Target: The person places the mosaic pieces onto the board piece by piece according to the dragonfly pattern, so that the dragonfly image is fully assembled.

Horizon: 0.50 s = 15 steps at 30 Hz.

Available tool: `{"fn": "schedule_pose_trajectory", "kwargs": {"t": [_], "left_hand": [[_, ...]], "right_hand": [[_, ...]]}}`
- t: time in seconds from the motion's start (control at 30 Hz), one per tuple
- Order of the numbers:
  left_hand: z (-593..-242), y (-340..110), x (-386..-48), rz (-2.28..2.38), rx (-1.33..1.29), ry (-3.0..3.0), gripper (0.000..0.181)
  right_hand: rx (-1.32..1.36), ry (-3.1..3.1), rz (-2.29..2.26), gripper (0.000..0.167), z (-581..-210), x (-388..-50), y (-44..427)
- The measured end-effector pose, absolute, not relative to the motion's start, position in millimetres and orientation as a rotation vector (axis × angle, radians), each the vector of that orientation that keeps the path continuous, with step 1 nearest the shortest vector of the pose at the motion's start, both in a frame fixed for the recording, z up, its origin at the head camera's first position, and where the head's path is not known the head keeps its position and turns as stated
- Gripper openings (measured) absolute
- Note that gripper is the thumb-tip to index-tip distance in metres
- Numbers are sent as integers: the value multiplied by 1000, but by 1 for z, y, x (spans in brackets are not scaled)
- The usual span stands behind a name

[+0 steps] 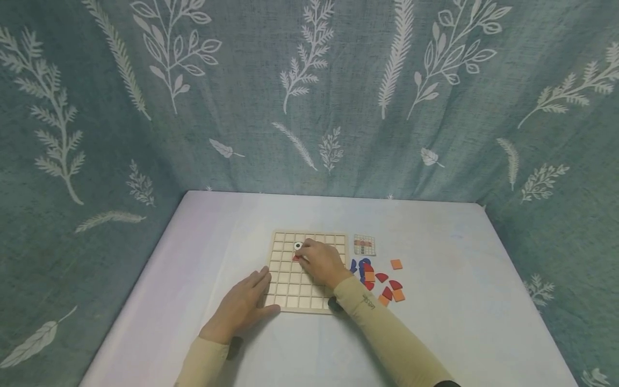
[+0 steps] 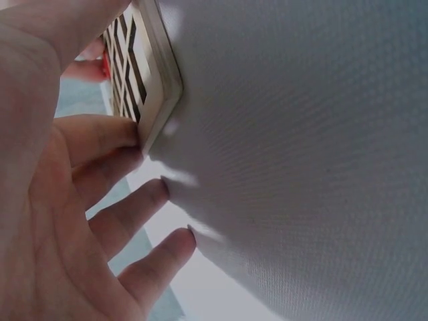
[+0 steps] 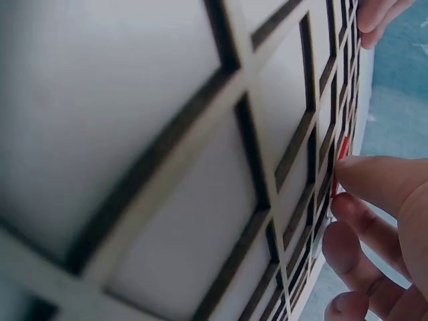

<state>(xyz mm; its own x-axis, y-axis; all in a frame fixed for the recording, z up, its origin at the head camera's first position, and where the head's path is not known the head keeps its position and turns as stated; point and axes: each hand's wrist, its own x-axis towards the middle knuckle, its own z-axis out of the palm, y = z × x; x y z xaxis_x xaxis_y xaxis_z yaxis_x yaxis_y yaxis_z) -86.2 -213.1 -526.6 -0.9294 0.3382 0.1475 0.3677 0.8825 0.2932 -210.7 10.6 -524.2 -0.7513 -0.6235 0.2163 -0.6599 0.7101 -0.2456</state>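
Note:
A wooden grid board lies on the white table. My left hand rests at its left edge and near corner, fingers mostly straight; the left wrist view shows fingertips touching the board's rim. My right hand reaches over the upper middle of the board. Its thumb and finger pinch a small red piece at a grid cell; the piece is mostly hidden by the fingers. Just above it, a white piece with a black eye-like ring sits in a cell, beside the fingers.
Right of the board stands a small pattern card. Below it lie loose pieces: blue ones, red quarter-round ones and orange squares, some overlapping. A patterned green curtain surrounds the table.

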Motion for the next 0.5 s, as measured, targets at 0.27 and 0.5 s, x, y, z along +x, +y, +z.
{"fn": "schedule_pose_trajectory", "kwargs": {"t": [0.27, 0.5], "left_hand": [[-526, -213, -86, -510, -548, -2961, 84], [-525, -214, -86, -509, -531, -2987, 83]], "right_hand": [[1033, -2695, 600, 17, -516, -206, 25], [965, -2588, 701, 18, -512, -197, 56]]}}
